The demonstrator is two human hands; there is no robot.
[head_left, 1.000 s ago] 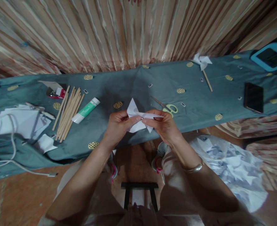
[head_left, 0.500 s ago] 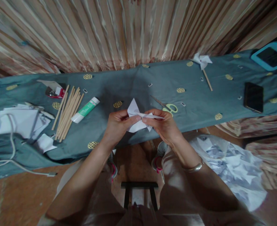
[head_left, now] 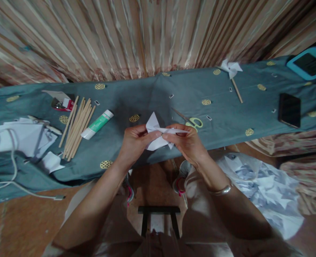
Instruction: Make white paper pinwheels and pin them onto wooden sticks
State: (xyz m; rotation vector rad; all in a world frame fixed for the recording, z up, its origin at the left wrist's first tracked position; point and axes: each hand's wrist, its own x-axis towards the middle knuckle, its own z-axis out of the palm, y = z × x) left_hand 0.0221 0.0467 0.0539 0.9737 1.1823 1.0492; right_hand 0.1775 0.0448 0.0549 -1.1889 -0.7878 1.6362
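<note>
Both hands meet over the near edge of the table, which is draped in a grey-green cloth with yellow dots. The left hand and the right hand together hold a folded white paper piece with pointed flaps, raised just above the cloth. The fingers of each hand are pinched on the paper near its middle, thumbs and forefingers almost touching.

Just beyond the right hand lie scissors with pale yellow handles. To the left, well apart from the hands, a green and white glue tube lies beside a bundle of wooden sticks, and farther left sits a stack of white paper sheets with a white cable looped over it. At the far right a finished paper pinwheel on a stick lies on the cloth, with a dark phone nearer and a blue-framed tablet at the edge. A heap of paper scraps lies on the floor at the near right.
</note>
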